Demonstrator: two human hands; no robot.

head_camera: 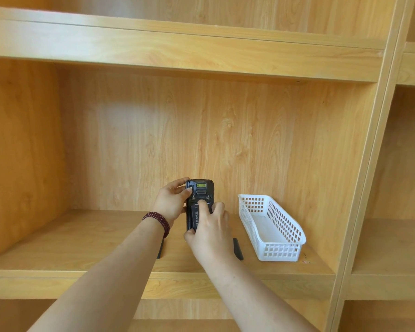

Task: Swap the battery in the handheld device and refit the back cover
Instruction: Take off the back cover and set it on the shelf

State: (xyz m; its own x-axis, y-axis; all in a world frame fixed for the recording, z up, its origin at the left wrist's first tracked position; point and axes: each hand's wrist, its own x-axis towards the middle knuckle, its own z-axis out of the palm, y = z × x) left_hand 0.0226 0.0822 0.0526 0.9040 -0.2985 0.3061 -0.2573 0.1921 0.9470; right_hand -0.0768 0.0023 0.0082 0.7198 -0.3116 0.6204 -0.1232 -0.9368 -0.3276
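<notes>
Left hand (171,204) grips the device (199,202) upright (back showing); right hand (211,232) clasps its lower half.

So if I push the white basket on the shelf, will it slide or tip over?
The white basket looks empty and is thin perforated plastic, so it is probably light and slides easily on the smooth shelf. It is long and low, so tipping seems unlikely; its walls may flex.

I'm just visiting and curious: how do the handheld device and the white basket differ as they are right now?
The handheld device is black and solid; the white basket is pale with open-grid walls. The device is held upright above the shelf by the left hand and right hand; the basket sits on the shelf untouched. The device looks shorter than the long basket. Both are in the same wooden compartment.
</notes>
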